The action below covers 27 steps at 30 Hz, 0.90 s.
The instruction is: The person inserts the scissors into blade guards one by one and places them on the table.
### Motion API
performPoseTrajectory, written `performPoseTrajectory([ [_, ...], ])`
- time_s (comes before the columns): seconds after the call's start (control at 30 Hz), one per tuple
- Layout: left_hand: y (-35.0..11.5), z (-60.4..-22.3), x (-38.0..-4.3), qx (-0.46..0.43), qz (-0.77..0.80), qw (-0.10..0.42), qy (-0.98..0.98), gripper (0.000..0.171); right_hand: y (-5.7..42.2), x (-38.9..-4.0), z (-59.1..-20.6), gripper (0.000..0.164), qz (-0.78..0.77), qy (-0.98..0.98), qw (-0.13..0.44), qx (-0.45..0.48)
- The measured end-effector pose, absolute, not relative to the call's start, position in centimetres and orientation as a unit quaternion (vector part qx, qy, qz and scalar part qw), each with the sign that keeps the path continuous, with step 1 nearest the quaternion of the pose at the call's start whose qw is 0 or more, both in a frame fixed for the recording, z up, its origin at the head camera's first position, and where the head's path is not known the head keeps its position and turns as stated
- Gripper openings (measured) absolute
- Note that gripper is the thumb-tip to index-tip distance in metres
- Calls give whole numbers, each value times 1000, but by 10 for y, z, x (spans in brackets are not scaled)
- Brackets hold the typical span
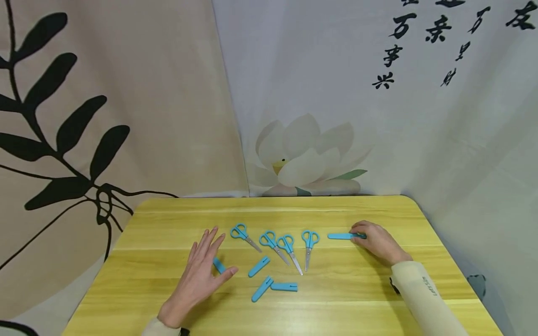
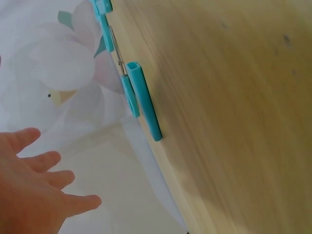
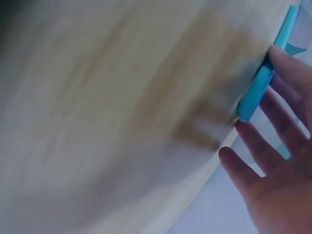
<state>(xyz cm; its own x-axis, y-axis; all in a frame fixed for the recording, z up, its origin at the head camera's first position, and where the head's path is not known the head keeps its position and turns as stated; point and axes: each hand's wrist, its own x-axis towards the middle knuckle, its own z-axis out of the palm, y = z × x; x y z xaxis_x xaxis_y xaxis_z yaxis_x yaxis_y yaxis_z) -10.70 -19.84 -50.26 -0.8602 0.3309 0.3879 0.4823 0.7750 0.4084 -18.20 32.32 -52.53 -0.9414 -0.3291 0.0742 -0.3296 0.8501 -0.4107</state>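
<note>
My right hand [image 1: 379, 241] holds a pair of blue-handled scissors [image 3: 256, 95] by the handles at the right of the table, thumb on one side and fingers on the other. A blue blade cover [image 1: 339, 236] sits over their blades and points left. On the left, my left hand [image 1: 201, 270] hovers with its fingers spread and nothing in its grasp. It partly hides a loose blue cover [image 1: 219, 265], seen whole as a cover [image 2: 145, 101] in the left wrist view. Several uncovered scissors, such as this pair [image 1: 310, 247], lie in a row between the hands.
Nearer the front lie several loose covers: one cover [image 1: 258, 267] alone, then a slanted cover [image 1: 261, 290] touching a level cover [image 1: 285, 287]. All rest on a yellow wood-grain table [image 1: 336, 308]. A printed curtain [image 1: 311, 93] hangs behind its back edge.
</note>
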Motion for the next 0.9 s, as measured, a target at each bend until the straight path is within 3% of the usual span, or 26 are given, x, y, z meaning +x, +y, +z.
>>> performPoseTrajectory([
  [0.3, -205, -501, -109, -210, -255, 143, -933, 92, 321, -171, -516, 59, 212, -967, -14, 144],
  [0.63, -219, -498, -110, -204, -237, 151, -938, 92, 300, -146, -506, 65, 249, -957, 25, 146],
  [0.9, -229, -499, -113, -192, -230, 119, -947, 92, 268, -131, -501, 59, 256, -945, 53, 195],
])
